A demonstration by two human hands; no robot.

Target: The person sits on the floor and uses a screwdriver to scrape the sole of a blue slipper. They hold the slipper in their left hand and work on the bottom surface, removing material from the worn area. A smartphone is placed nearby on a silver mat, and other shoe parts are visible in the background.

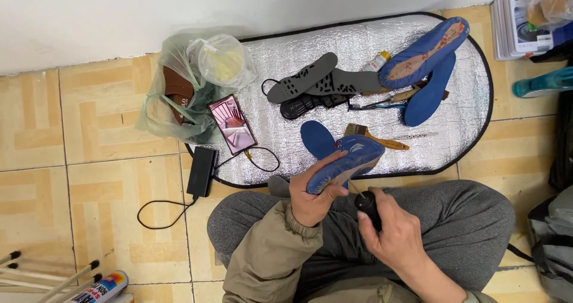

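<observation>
My left hand point(313, 195) grips a blue insole point(346, 162), held tilted above my lap. My right hand point(391, 231) is closed around a tool with a black round handle point(367, 206); its thin metal tip point(353, 186) points up at the insole's underside. Just beyond my hands another blue insole point(315, 137) lies flat on the silver foil mat point(334, 43), next to a wooden-handled brush point(373, 137).
On the mat lie grey and black insoles point(310, 82), two more blue insoles point(427, 55), a small bottle point(376, 61) and a phone point(231, 124) cabled to a black power bank point(202, 171). Plastic bags point(188, 82) sit left, a spray can point(98, 288) bottom left.
</observation>
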